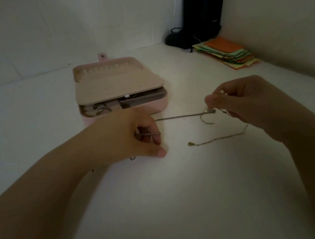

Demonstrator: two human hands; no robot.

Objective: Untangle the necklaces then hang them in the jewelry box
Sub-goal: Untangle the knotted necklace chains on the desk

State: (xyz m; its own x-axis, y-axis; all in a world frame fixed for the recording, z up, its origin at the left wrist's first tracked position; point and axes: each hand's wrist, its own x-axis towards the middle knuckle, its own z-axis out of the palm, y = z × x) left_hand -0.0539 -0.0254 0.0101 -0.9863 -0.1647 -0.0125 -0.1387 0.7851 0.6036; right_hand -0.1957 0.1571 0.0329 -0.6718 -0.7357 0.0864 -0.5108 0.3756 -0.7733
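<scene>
Stretching across the white table, a thin silver chain runs taut between the two hands. The left hand sits low over the table, just near of the jewelry box; its fingers are curled round a short beaded length of chain that crosses them, and a small clasp or ring peeks out under the wrist. The right hand is raised a little to the right, its fingers pinched together on the knot where the chains meet — a small loop hangs just below the pinch. From that hand a second, gold-toned necklace drops to the table and trails left, ending in a small clasp that lies on the surface between the two hands.

The jewelry box is pink and stands open in the middle of the table, beyond the left hand. Its lid lies back flat with a row of pale hooks along the far edge, and a beige inner flap covers most of the base; in the near-left compartment something ring-shaped shows, though the dim light makes it hard to say what it is.

In the far right corner two dark upright speakers stand against the wall, with a stack of coloured paper — orange on top, green and yellow beneath — just near of them
</scene>
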